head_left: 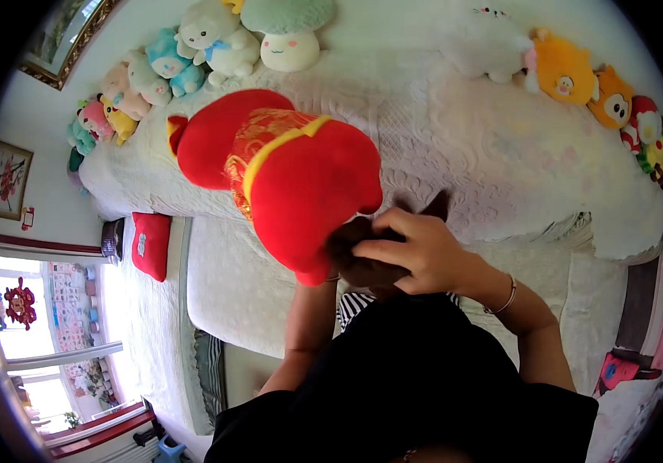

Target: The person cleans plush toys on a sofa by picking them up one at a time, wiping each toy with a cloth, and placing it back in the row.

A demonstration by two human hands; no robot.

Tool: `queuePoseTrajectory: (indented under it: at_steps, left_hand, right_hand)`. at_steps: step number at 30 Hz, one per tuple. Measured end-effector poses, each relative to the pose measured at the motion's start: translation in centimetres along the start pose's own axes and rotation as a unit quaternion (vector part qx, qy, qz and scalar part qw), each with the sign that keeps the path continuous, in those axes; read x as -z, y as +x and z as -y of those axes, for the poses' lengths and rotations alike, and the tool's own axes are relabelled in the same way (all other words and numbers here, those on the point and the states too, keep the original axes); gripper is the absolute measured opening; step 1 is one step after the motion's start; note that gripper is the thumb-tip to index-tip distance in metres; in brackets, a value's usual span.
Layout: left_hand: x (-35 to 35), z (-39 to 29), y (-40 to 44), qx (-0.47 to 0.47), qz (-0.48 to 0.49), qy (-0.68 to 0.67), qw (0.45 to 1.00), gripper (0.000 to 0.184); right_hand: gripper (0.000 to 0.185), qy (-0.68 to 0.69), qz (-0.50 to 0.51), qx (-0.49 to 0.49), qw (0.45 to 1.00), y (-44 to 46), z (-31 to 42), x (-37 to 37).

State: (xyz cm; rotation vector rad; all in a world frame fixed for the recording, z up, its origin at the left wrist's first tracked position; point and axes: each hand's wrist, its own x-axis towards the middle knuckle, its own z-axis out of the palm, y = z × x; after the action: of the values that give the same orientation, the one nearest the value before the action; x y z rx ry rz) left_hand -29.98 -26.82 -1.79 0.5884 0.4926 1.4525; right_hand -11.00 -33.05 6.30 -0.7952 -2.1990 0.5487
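A large red plush toy (312, 181) with a gold-patterned vest and yellow trim is tilted in front of me, its rounded side toward me. My right hand (416, 251) is closed on a dark brown, soft-looking cloth (370, 266), bunched against the toy's lower right side. Dark pointed ends of the cloth stick up past the fingers, blurred by motion. My left forearm (308, 316) reaches up under the toy's lower edge. The left hand itself is hidden behind the toy and the cloth, so its grip does not show.
A sofa (493, 154) with a pale quilted cover curves across the back. Several plush toys line its top, including a green-capped mushroom (285, 50) and an orange toy (567, 65). A red cushion (151, 245) lies at the left, near a window (54, 324).
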Motion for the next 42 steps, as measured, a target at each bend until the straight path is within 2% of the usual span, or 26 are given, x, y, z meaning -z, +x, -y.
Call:
queuePoseTrajectory:
  at_steps: [2,3,4,6,8,10,12,13,16,17,18,20,22,24,25,26,27,28,29,30,32,33,36,37,38,42]
  left_hand:
    - [0.4,-0.4,0.0,-0.002,0.003,-0.002,1.000,0.053]
    - [0.2,-0.3,0.1,0.001,0.005,-0.007,1.000,0.053]
    - [0.4,-0.3,-0.2,0.004,0.005,-0.008,1.000,0.053]
    - [-0.1,0.6,-0.4,0.014,0.003,-0.016,1.000,0.053]
    - [-0.4,1.1,-0.3,0.016,0.007,-0.016,1.000,0.053]
    - [0.2,0.4,-0.7,0.014,0.008,-0.026,1.000,0.053]
    - [0.7,-0.2,-0.7,0.011,0.014,-0.032,0.999,0.053]
    - [0.8,-0.3,-0.6,0.012,0.016,-0.039,0.999,0.053]
    - [0.5,0.7,-0.9,0.036,0.019,-0.052,0.998,0.053]
    - [0.5,1.2,-0.9,0.041,0.018,-0.065,0.997,0.053]
    - [0.4,1.2,-0.9,0.042,0.023,-0.077,0.996,0.053]
    - [0.5,1.2,-0.6,0.046,0.033,-0.114,0.992,0.054]
    - [0.7,0.8,0.2,0.059,0.046,-0.188,0.979,0.054]
    - [0.5,0.7,1.8,0.039,0.050,-0.222,0.973,0.054]
    - [0.1,0.7,2.6,0.006,0.042,-0.200,0.979,0.054]
    - [-0.4,0.9,3.4,-0.032,0.030,-0.169,0.985,0.054]
    - [-1.2,0.9,4.6,-0.110,0.005,-0.040,0.993,0.055]
    - [-2.3,0.8,5.7,-0.179,-0.040,0.092,0.979,0.056]
    - [-3.6,1.0,5.6,-0.204,-0.074,0.123,0.968,0.051]
    - [-3.7,1.3,7.1,-0.205,-0.089,0.198,0.954,0.049]
    - [-7.8,0.7,8.8,-0.240,-0.060,0.275,0.929,0.051]
    - [-8.8,1.2,10.5,-0.295,-0.061,0.314,0.901,0.056]
    - [-10.5,2.9,14.6,-0.352,-0.073,0.429,0.829,0.067]
    - [-10.5,3.9,16.2,-0.380,-0.070,0.472,0.793,0.070]
    - [-10.4,4.9,17.5,-0.406,-0.069,0.512,0.753,0.074]
    - [-11.4,7.8,20.2,-0.410,-0.062,0.589,0.693,0.084]
  right_hand:
    - [0.048,0.008,-0.043,-0.046,0.998,-0.9,-0.8,-0.4]
    - [0.051,-0.013,-0.114,-0.026,0.993,0.2,0.2,1.1]
    - [0.051,-0.011,-0.116,-0.029,0.993,1.2,1.2,2.0]
    - [0.051,0.009,-0.263,0.089,0.961,3.0,2.3,2.9]
    - [0.050,-0.040,-0.168,0.134,0.976,3.0,0.8,1.4]
    - [0.051,-0.027,-0.066,0.015,0.997,0.0,-1.7,-1.5]
    - [0.053,0.012,-0.096,-0.107,0.990,-2.6,-3.9,-2.4]
    - [0.054,0.039,-0.139,-0.134,0.980,-2.3,-3.5,-0.8]
    - [0.048,0.018,-0.288,-0.038,0.957,-0.4,-3.8,2.3]
    - [0.044,0.098,-0.326,-0.080,0.937,0.3,-3.1,2.2]
    - [0.044,0.093,-0.329,-0.076,0.937,-0.3,-3.5,1.8]
    - [0.045,0.082,-0.198,-0.134,0.967,-2.1,-5.6,-0.4]
    - [0.050,0.090,-0.091,-0.190,0.973,-4.1,-5.9,-1.8]
    - [0.056,0.112,-0.135,-0.188,0.966,-4.8,-5.6,-2.2]
    - [0.063,0.179,-0.100,-0.252,0.946,-4.6,-4.4,-0.7]
    - [0.063,0.175,-0.101,-0.249,0.947,-4.7,-4.3,-0.1]
    - [0.066,0.199,-0.103,-0.236,0.946,-4.9,-4.4,0.5]
    - [0.069,0.221,-0.102,-0.223,0.944,-5.1,-4.4,1.2]
    - [0.081,0.245,-0.078,-0.214,0.943,-5.1,-4.3,2.0]
    - [0.081,0.238,-0.078,-0.209,0.945,-4.4,-4.4,2.3]
    - [0.091,0.213,-0.115,-0.174,0.955,-2.5,-4.9,2.9]
    - [0.096,0.238,-0.088,-0.182,0.950,-1.9,-6.5,3.5]
    - [0.096,0.264,-0.163,-0.216,0.926,0.6,-10.0,3.9]
    - [0.096,0.260,-0.163,-0.209,0.929,1.3,-11.3,4.0]
    - [0.097,0.290,-0.178,-0.245,0.908,1.9,-12.5,4.1]
    - [0.096,0.333,-0.223,-0.315,0.860,3.9,-15.9,4.6]
